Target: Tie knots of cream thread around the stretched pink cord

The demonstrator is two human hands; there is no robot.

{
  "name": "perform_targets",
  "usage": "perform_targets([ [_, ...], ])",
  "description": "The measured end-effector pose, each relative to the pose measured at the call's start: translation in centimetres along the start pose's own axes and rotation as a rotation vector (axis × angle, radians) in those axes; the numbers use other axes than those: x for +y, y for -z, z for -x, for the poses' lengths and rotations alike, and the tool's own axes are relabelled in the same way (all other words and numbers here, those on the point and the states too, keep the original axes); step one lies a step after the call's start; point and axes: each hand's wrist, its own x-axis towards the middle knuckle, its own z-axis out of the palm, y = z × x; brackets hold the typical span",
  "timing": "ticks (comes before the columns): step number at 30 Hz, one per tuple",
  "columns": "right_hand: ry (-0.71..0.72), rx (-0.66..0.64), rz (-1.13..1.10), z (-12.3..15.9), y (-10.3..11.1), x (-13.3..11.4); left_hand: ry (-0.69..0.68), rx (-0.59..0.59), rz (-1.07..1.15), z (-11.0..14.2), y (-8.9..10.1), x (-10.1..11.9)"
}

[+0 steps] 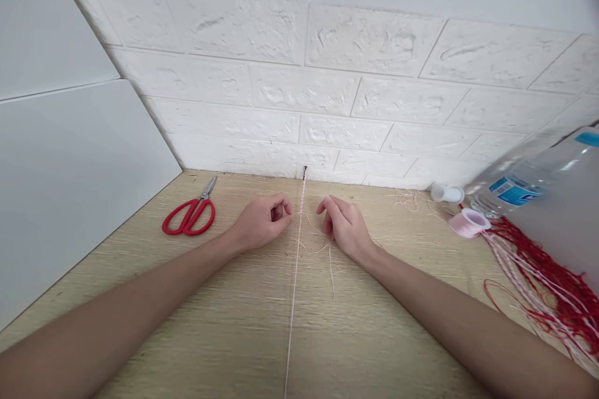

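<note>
A pale pink cord runs taut from the foot of the wall towards me, its far part a knotted pink and dark red braid. Left of it, my left hand is curled, thumb and forefinger pinched near the cord where a thin thread starts. To the right, my right hand has its fingers bent and closed around the thin cream thread. This thread loops across the cord, and one end hangs below my right hand. The grip inside each hand is partly hidden.
Red-handled scissors lie at the left. On the right are a white spool, a pink thread spool, a plastic bottle and a heap of red and pink cords. A white brick-patterned wall closes the back.
</note>
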Motion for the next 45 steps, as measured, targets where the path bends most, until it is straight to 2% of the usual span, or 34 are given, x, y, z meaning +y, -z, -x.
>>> perform_targets([
  [6,0.017,-0.001,-0.092,-0.2,-0.2,0.1,-0.008,0.002,-0.001,0.0,-0.1,-0.1],
  [8,0.059,0.042,-0.081,-0.2,-0.2,0.0,-0.009,0.003,0.001,0.0,-0.1,-0.1],
  [11,0.089,0.169,0.046,-0.2,0.1,-0.1,-0.002,0.006,0.002,0.0,-0.1,-0.1],
  [13,0.040,0.200,0.177,-0.3,0.2,-0.1,-0.001,0.010,-0.001,0.0,-0.1,0.0],
  [16,-0.046,0.118,0.322,-0.5,0.4,0.2,-0.002,0.011,-0.007,0.0,-0.1,0.0],
  [18,-0.049,0.071,0.335,-0.7,0.4,0.3,-0.001,0.013,-0.010,0.0,-0.1,0.0],
  [26,0.069,-0.023,-0.035,-1.4,0.4,0.7,-0.001,0.010,-0.011,0.0,-0.1,0.0],
  [29,0.104,0.027,-0.092,-1.4,0.4,0.8,-0.009,0.007,-0.007,0.0,-0.1,0.0],
  [34,0.101,0.248,-0.031,-1.1,0.4,0.3,-0.004,0.005,-0.009,0.0,-0.1,0.0],
  [36,0.084,0.255,-0.033,-1.2,0.9,-0.4,-0.001,0.002,-0.010,0.0,0.0,0.0],
  [39,0.057,0.154,0.022,-1.9,2.5,-2.0,-0.004,0.004,-0.004,0.0,-0.1,0.0],
  [41,0.041,-0.021,0.149,-2.4,4.2,-2.7,-0.012,0.008,0.005,0.0,-0.1,-0.1],
  [45,0.101,-0.257,0.446,-2.5,8.2,-2.1,-0.020,0.015,0.016,0.0,-0.2,-0.2],
])
